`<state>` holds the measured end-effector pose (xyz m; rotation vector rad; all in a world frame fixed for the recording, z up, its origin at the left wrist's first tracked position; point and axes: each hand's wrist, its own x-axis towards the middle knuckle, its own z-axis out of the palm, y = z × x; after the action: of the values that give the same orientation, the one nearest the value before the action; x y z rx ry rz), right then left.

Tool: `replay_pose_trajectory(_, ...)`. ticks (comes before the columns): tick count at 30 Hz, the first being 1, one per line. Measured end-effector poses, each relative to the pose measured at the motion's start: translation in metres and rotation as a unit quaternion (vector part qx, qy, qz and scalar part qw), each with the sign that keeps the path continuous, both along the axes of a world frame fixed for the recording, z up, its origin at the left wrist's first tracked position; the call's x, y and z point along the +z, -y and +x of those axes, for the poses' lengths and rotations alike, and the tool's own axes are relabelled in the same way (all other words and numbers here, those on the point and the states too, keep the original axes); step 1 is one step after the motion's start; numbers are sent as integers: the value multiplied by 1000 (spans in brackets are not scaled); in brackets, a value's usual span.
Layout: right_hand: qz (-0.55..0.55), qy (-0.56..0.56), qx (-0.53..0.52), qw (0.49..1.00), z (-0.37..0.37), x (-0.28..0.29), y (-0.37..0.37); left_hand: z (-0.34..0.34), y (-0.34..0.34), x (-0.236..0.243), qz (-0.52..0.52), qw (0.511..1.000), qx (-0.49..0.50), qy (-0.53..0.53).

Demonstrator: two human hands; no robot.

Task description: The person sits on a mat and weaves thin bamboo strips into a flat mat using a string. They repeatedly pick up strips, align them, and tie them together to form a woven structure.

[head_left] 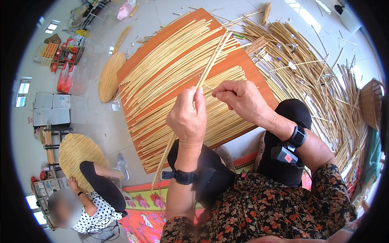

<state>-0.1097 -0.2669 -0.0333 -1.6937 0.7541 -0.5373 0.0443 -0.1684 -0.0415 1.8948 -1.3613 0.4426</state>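
Long, thin straw-coloured stalks (pixel 210 65) rise through my left hand (pixel 187 115) and slant out below it toward my left knee. The fingers of that hand are wrapped round them, thumb up. My right hand (pixel 242 99) is just to the right, its thumb and forefinger pinched together. A thin strand seems to run from the stalks to those fingertips; its end is hidden. Beneath both hands lies a reddish-brown board (pixel 172 56), covered with rows of similar loose stalks (pixel 162 67), laid roughly side by side.
A large heap of stalks (pixel 320 101) spreads over the floor at right, beside a woven basket (pixel 370 103). An oval woven mat (pixel 111 77) lies left of the board. At lower left a seated person (pixel 95 202) touches another oval mat (pixel 79 156). Floral cloth (pixel 142 218) lies below.
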Motion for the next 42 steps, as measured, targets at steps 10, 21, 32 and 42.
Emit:
replay_pose_trajectory(10, -23, 2, -8, 1000, -1, -2, -2, -2, 0, 1, 19, 999, -10, 26)
replay_pose_trajectory(21, -49, -1, -15, 999, 3, -11, -2, 0, -1, -2, 20, 1000, -15, 8)
replay_pose_trajectory(32, -38, -9, -16, 999, 5, -12, -2, -2, -1, -1, 17, 1000, -25, 1)
replay_pose_trajectory(42, -40, -7, -17, 999, 7, -14, 0, -3, -2, -3, 25, 999, -30, -2)
